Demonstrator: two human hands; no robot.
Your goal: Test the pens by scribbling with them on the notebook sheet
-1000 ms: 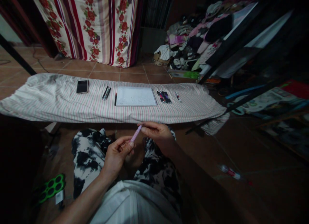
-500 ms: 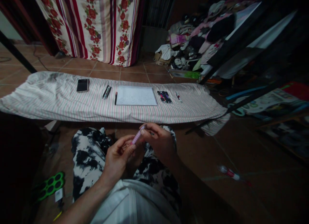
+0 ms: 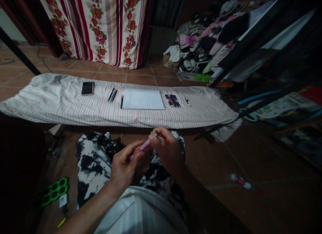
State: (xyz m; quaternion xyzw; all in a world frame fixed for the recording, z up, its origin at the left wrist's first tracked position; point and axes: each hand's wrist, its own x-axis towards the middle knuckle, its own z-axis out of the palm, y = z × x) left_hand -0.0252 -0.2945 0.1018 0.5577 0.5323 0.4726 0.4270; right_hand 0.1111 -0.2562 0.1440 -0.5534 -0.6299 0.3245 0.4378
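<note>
A slim pink and lilac pen is held between both hands above my lap. My left hand is closed around its lower end, fingers and thumb pinching it. At the upper end, my right hand grips the tip between thumb and fingers, so that end is partly hidden. Beyond the hands, a spiral notebook lies open on the cloth-covered surface, with a dark pen along its left edge.
Left of the notebook lie pens and a phone. Several pens and a small white item lie to its right. On the floor are a green object and a bottle. A dark pole crosses at right.
The pen has tilted flatter, and more of its lower end shows past the left fingers. My right hand has shifted slightly right. The view has moved a little.
</note>
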